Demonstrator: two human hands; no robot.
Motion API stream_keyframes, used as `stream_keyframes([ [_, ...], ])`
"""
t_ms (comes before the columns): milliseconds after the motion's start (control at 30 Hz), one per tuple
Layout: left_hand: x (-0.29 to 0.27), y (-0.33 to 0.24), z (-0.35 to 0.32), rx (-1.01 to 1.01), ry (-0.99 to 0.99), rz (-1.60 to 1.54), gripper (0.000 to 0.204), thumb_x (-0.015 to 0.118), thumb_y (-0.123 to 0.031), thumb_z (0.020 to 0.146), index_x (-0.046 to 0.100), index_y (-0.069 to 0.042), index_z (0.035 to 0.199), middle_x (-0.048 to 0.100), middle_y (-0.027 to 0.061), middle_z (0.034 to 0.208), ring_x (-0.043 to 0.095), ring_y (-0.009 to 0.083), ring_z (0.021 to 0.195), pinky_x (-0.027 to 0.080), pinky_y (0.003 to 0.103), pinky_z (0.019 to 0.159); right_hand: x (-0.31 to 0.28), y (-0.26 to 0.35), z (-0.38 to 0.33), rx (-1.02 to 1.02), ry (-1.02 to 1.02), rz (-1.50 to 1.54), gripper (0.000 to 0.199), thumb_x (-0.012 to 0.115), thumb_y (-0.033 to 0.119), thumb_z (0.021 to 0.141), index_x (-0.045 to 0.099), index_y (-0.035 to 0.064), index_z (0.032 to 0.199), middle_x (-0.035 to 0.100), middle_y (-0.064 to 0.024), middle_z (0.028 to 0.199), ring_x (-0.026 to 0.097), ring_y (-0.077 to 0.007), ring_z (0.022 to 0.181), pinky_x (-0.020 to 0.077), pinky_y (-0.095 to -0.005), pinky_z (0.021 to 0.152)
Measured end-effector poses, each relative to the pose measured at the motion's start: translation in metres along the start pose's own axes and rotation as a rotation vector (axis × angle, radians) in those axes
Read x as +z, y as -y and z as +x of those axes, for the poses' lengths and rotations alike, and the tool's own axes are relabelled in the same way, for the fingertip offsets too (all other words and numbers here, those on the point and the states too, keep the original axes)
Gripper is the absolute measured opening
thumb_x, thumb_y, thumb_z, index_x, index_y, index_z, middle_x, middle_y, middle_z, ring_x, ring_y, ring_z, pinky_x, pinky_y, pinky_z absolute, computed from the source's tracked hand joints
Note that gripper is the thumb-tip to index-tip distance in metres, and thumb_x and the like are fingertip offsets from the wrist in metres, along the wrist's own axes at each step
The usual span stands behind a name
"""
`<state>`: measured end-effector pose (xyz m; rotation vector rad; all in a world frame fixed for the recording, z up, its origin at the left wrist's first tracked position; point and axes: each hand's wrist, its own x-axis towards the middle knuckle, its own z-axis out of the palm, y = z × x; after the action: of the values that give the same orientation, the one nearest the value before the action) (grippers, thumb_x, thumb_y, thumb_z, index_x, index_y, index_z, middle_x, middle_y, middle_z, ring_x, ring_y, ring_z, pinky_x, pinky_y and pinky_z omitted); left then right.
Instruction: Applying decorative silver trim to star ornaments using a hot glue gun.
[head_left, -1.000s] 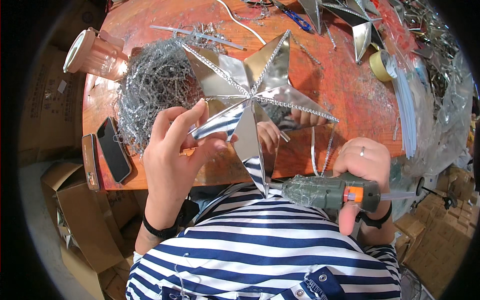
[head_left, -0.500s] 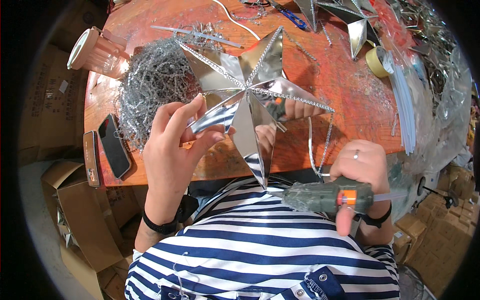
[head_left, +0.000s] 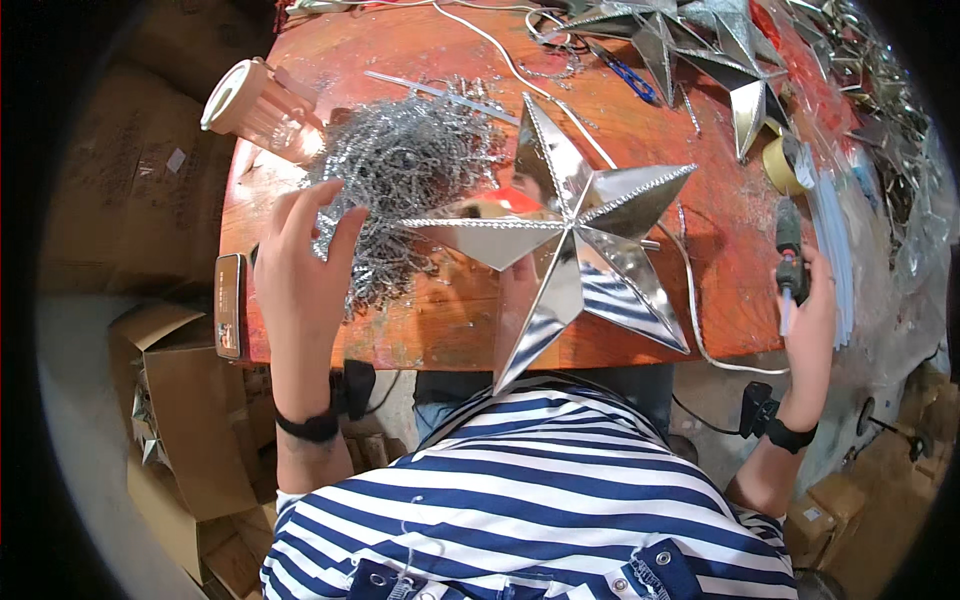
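Observation:
A shiny silver five-pointed star (head_left: pixel 540 243) sits at the middle of the table's front edge, one point reaching past it toward my striped shirt. Silver bead trim runs along some of its ridges. My left hand (head_left: pixel 305 245) is over the left side of the table, thumb and fingers apart and holding nothing. Just beyond its fingertips lies a tangled heap of silver bead strands (head_left: pixel 405 150). On the right, my right hand (head_left: pixel 815 305) grips a dark green glue gun (head_left: pixel 790 245), with a glue stick showing at its near end. A white cord (head_left: pixel 692 300) curves along the table toward my right hand.
A clear cup with a pink lid (head_left: pixel 262 110) stands at the far left, and a phone (head_left: pixel 230 305) lies by the left edge. Yellow tape (head_left: pixel 782 165), pale glue sticks (head_left: pixel 832 260), blue-handled scissors (head_left: pixel 632 80) and more silver stars (head_left: pixel 665 50) occupy the right and back.
My left hand has let go of the star and moved left to the bead heap. The star has turned. My right hand has carried the glue gun from the shirt front to the table's right side.

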<state>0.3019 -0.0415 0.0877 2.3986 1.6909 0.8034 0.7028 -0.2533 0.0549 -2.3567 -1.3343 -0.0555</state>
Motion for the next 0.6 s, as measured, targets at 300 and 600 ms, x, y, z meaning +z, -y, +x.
stream_keyframes([
  [300, 0.014, 0.026, 0.036, 0.135, 0.086, 0.162, 0.019, 0.07, -0.024, 0.083, 0.069, -0.006, 0.091, 0.065, 0.0106, 0.093, 0.064, 0.0307, 0.086, 0.049, 0.039, 0.074, -0.015, 0.013, -0.01, 0.071, 0.063, -0.008, 0.035, 0.06, 0.01, 0.09, 0.056, 0.0043, 0.124, 0.056, -0.0126, 0.127, 0.049, -0.0317, 0.12, 0.0377, -0.0401, 0.102],
  [600, -0.031, 0.04, 0.089, -0.051, 0.415, -0.536, 0.015, 0.063, -0.018, 0.089, 0.066, -0.004, 0.09, 0.06, -0.0051, 0.081, 0.053, 0.006, 0.074, 0.039, 0.021, 0.066, -0.049, 0.013, -0.015, 0.091, -0.152, 0.201, 0.022, 0.058, 0.009, 0.092, 0.062, 0.0032, 0.113, 0.061, -0.0101, 0.116, 0.054, -0.0269, 0.111, 0.0391, -0.0375, 0.099],
])
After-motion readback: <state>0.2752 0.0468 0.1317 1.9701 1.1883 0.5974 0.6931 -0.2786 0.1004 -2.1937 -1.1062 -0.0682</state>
